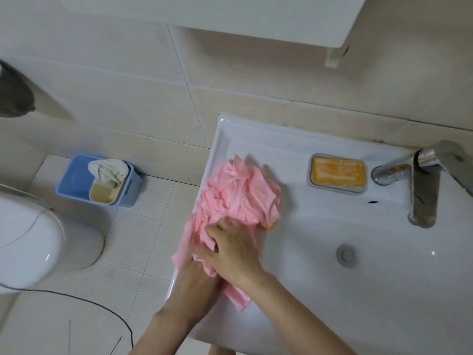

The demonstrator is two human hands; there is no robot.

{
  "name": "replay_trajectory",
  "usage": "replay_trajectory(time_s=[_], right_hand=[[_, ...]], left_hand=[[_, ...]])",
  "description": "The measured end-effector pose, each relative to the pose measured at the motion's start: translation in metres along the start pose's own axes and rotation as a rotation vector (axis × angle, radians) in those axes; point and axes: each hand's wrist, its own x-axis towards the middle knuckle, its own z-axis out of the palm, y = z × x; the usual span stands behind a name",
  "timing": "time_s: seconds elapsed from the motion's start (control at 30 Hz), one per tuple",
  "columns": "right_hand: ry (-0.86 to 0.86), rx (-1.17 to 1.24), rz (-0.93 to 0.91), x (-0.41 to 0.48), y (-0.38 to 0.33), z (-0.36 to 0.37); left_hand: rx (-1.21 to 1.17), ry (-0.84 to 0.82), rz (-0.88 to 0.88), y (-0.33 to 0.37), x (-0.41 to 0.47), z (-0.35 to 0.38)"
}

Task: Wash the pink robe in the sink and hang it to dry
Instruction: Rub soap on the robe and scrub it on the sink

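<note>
The robe (238, 196) lies bunched on the left rim of the sink (332, 290), just beyond both hands. The right hand (230, 249) clutches a fold of it. The left hand (194, 278) lies beneath the right hand, its fingers buried in the cloth, so its grip cannot be told. Soap (337, 171) sits well beyond the right hand.

1. The right hand (231, 248) lies palm down, its back facing up, on top of the left hand and just ahead of it.
2. Its fingers (217, 228) are spread and curled, bunching a fold of the pink robe (238, 193).
3. The left hand (195, 280) sits under the right hand and slightly to its left, back up and touching it. Its fingertips are hidden beneath the right hand and the cloth.
4. Both forearms are bare. The right forearm (302, 311) comes in from the lower right and the left forearm (163, 326) from below, so the wrists converge.
</note>
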Motion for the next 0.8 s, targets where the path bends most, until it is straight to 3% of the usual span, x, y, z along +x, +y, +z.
replay_trajectory(time_s=[0.07, 0.13, 0.2, 0.27, 0.3, 0.4, 0.43, 0.5, 0.53, 0.57, 0.7, 0.8], right_hand=[[-0.069, -0.175, 0.07, 0.012, 0.001, 0.003], [0.0, -0.161, 0.051, 0.018, 0.005, 0.006], [-0.026, -0.17, -0.005, 0.011, 0.005, 0.009], [-0.15, -0.287, -0.137, -0.009, 0.009, 0.016], [-0.219, -0.228, -0.171, -0.019, 0.013, 0.012], [-0.376, 0.26, -0.096, -0.032, 0.036, -0.02], [-0.25, 0.402, 0.032, -0.03, 0.041, -0.031], [0.214, 0.551, 0.336, -0.007, 0.048, -0.051], [0.414, 0.463, 0.41, 0.009, 0.047, -0.055], [0.48, 0.315, 0.433, 0.028, 0.042, -0.057], [0.116, -0.04, 0.498, 0.086, 0.028, -0.032], [0.139, -0.278, 0.486, 0.092, 0.045, -0.016]], left_hand=[[-0.153, 0.037, -0.142, 0.003, -0.015, -0.019], [-0.411, 0.313, -0.346, 0.013, -0.018, -0.048], [-0.517, 0.504, -0.401, 0.02, -0.001, -0.066], [-0.665, 0.441, -0.369, 0.02, 0.024, -0.056], [-0.715, 0.352, -0.359, 0.018, 0.035, -0.044], [-0.684, 0.165, -0.383, 0.009, 0.044, -0.003], [-0.603, 0.152, -0.373, 0.008, 0.04, 0.007], [-0.374, 0.125, -0.399, 0.01, 0.033, 0.019], [-0.292, 0.101, -0.442, 0.015, 0.031, 0.021], [-0.247, 0.097, -0.492, 0.022, 0.031, 0.023], [-0.126, 0.066, -0.623, 0.048, 0.045, 0.028], [-0.053, 0.045, -0.676, 0.04, 0.035, 0.035]])
